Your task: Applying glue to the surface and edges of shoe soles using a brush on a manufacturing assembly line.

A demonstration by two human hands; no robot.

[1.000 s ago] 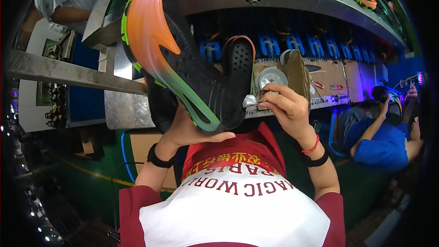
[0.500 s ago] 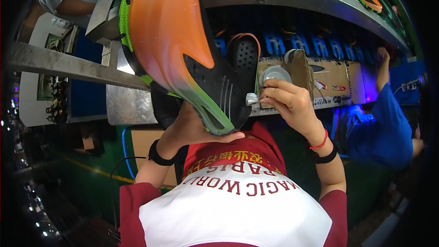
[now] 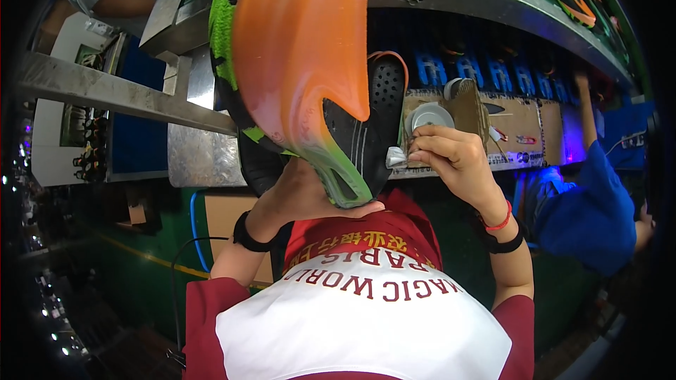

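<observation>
A large sports shoe [image 3: 303, 49] fills the upper middle, close to the camera. Its glossy sole fades from orange to green at the heel, with black parts and a bright green textured side. My left hand [image 3: 299, 193] cups the heel end from below, closed around the shoe; some fingers are hidden behind it. Right of the heel, my right hand [image 3: 451, 158] pinches a small white crumpled wad, perhaps cloth [image 3: 396, 157], between thumb and fingers. The wad is beside the shoe's black edge; whether they touch I cannot tell. A small white round dish [image 3: 431, 118] sits just beyond my right hand.
Behind the dish lie a cardboard sheet [image 3: 521, 123] and an upright cardboard piece [image 3: 468, 109]. A black perforated clog [image 3: 387, 84] stands nearby. A metal rail [image 3: 493, 0] crosses the top; blue shoe forms [image 3: 465, 70] line up below it. A blue-clothed person [image 3: 588, 204] is at right.
The shoe has shifted right and turned, showing more of its orange sole. My right hand, still pinching the wad, appears slightly farther right, as does the background.
</observation>
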